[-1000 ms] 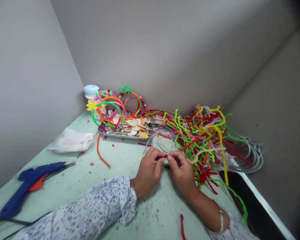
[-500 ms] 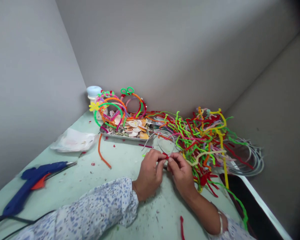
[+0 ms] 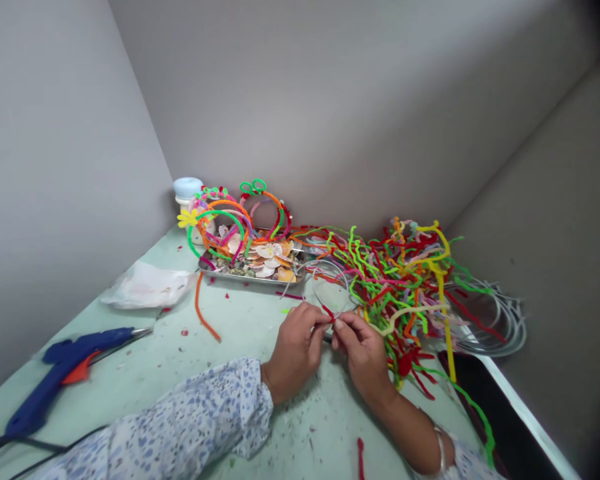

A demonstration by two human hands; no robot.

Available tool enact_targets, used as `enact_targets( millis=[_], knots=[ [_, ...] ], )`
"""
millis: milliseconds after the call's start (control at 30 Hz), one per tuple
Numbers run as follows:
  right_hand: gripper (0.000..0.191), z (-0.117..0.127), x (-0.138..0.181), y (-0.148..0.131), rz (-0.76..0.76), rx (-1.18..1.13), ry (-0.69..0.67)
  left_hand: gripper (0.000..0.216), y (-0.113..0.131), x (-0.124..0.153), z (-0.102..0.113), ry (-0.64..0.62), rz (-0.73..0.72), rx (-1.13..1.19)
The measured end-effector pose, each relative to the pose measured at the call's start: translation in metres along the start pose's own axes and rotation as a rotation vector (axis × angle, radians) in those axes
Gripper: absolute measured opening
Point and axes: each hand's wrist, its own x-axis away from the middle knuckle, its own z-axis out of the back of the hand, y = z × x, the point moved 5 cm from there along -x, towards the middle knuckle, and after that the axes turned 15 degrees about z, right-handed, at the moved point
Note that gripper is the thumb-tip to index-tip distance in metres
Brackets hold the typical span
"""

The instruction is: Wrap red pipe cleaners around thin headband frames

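My left hand (image 3: 296, 348) and my right hand (image 3: 366, 357) meet over the table, thumbs and fingertips closed in a pinch. Between them is a short red pipe cleaner (image 3: 329, 311), one end poking up to the left. A thin grey wire (image 3: 349, 283) bends into loops just beyond my fingertips and runs down to the pinched spot. How the pipe cleaner sits on the wire is hidden by my fingers. Below my fingertips, a small dark object (image 3: 327, 338) is partly covered. Another red pipe cleaner piece (image 3: 361, 460) lies near the front edge.
A metal tray (image 3: 253, 277) of shells stands at the back, with decorated pipe cleaner headbands (image 3: 220, 213) on it. Tangled pipe cleaners (image 3: 405, 280) and coiled wire (image 3: 510, 333) lie right. On the left are a blue glue gun (image 3: 65, 363) and a plastic bag (image 3: 147, 287).
The red pipe cleaner's end now sticks up more visibly from between my fingertips. Both hands stay in nearly the same place, still pinching; the view has shifted slightly.
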Motion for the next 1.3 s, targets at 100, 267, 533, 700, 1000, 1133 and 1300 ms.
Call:
enact_targets(
  millis=[100, 267, 533, 700, 1000, 1133, 1300],
  knots=[
    [0.019, 0.0007, 0.0004, -0.0009, -0.001, 0.000, -0.004, 0.012, -0.0003, -0.0004, -0.0001, -0.006, -0.001, -0.004],
    [0.020, 0.0015, -0.0007, -0.0034, 0.011, 0.029, 0.006, 0.011, -0.0003, -0.0018, 0.0014, -0.010, 0.010, 0.002],
    [0.018, -0.0004, -0.0026, -0.0031, -0.001, -0.058, 0.024, 0.007, -0.0019, -0.0013, 0.0025, -0.027, 0.138, 0.069],
    [0.019, -0.0010, -0.0067, -0.0033, 0.000, -0.094, -0.022, 0.010, -0.0017, -0.0020, 0.0035, -0.064, 0.124, 0.102],
    [0.015, -0.0042, -0.0077, 0.0026, -0.047, -0.235, -0.061, 0.010, -0.0038, -0.0038, 0.0023, -0.100, 0.214, 0.229],
    [0.015, -0.0060, -0.0075, 0.0027, -0.040, -0.245, -0.084, 0.009, -0.0045, -0.0029, 0.0028, -0.100, 0.246, 0.250],
    [0.016, -0.0072, -0.0071, -0.0002, -0.055, -0.249, -0.066, 0.008, -0.0059, -0.0031, 0.0038, -0.102, 0.235, 0.237]
  ],
)
